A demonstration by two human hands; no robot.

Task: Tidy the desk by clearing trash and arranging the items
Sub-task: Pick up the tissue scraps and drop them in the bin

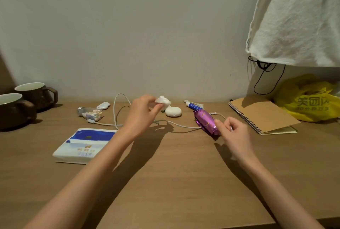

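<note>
My left hand (141, 112) is raised over the middle of the wooden desk (174, 173) and pinches a crumpled white tissue (162, 100) between thumb and fingers. My right hand (233, 133) is curled at the near end of a purple snack wrapper (206, 121); a small white scrap shows between its fingers, and whether it grips the wrapper is unclear. A white charging cable (117, 116) loops across the desk behind both hands. A white earbud case (173, 111) sits just beyond the left hand.
Two brown mugs (22, 103) stand at the far left. A tissue pack (84, 146) lies front left, a small bottle of pills (90, 113) and white gadget (103, 105) behind it. A tube (193, 105), spiral notebook (263, 116) and yellow bag (309, 99) sit at the right, under a hanging white cloth (298, 22).
</note>
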